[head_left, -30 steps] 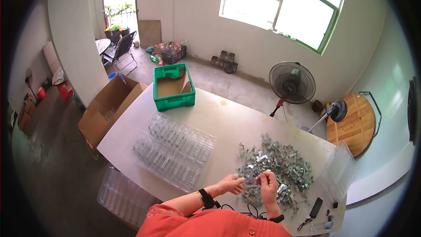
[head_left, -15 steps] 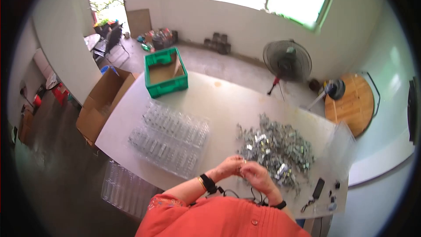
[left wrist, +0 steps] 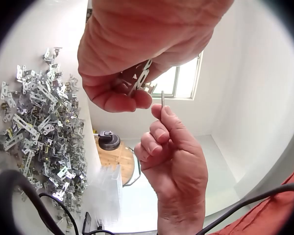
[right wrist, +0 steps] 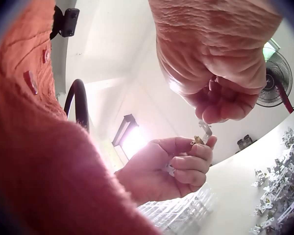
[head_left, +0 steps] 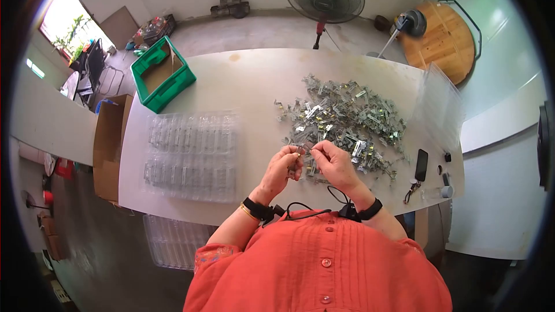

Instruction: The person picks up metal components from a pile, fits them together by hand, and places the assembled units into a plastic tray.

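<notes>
Both hands are raised close together in front of the body, at the near edge of a heap of small metal brackets (head_left: 347, 121). My left hand (head_left: 282, 169) grips a few slotted metal brackets (left wrist: 143, 78) in its curled fingers. A brass-coloured bit of one bracket (right wrist: 199, 140) sticks out at its fingertips in the right wrist view. My right hand (head_left: 336, 166) pinches a thin metal bracket (left wrist: 162, 99) between thumb and forefinger, seen edge-on in the left wrist view. The two hands' fingertips face each other with the metal pieces between them.
Clear plastic trays (head_left: 191, 156) with pieces in their slots lie at the left of the white table (head_left: 254, 92). A green crate (head_left: 165, 75) stands at the back left corner. More clear trays (head_left: 436, 104) lean at the right, near a phone (head_left: 421, 164). Black cables (head_left: 303, 211) hang before the shirt.
The head view has tilted down and turned. The hands have come together from the heap's near edge and now hold metal pieces up between them, fingertips close.
</notes>
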The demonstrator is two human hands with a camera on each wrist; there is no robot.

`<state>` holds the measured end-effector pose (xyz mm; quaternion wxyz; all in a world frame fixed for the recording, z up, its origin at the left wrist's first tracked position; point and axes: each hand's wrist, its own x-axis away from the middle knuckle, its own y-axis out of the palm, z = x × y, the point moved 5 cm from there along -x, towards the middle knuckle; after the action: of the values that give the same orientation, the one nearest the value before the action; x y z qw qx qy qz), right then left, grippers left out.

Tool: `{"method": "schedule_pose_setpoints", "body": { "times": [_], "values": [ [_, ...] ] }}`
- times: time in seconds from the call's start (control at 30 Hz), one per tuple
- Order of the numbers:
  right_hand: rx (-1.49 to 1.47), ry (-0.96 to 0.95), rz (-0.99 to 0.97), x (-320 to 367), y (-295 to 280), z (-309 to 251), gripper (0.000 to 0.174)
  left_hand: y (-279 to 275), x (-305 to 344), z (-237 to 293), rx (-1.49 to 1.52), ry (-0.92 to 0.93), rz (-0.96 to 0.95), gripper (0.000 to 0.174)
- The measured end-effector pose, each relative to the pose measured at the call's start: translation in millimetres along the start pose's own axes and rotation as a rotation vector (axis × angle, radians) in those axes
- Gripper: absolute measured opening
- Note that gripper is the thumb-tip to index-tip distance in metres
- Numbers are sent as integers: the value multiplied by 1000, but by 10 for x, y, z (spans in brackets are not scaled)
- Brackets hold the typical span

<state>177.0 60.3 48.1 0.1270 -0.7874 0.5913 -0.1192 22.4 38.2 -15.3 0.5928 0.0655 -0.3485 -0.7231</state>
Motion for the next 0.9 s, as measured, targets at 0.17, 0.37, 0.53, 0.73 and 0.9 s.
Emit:
{"method": "schedule_pose_setpoints", "body": {
  "times": [0.17,0.37,0.53,0.73,0.9],
  "values": [
    [40,3,16,9,-126,52,13,126,15,3,-268,131,90,20],
    [145,-16,17,45,-184,-5,12,64,-15,-40,-530,301,158,17],
    [168,-52,-2,76,-133,-79,11,-1,17,-20,-643,344,218,15],
    [129,-35,18,51,-28,38,11,-32,95,91,-773,421,219,20],
    [156,-36,21,38,73,4,12,-53,151,151,-821,492,186,19]
  ]
}}
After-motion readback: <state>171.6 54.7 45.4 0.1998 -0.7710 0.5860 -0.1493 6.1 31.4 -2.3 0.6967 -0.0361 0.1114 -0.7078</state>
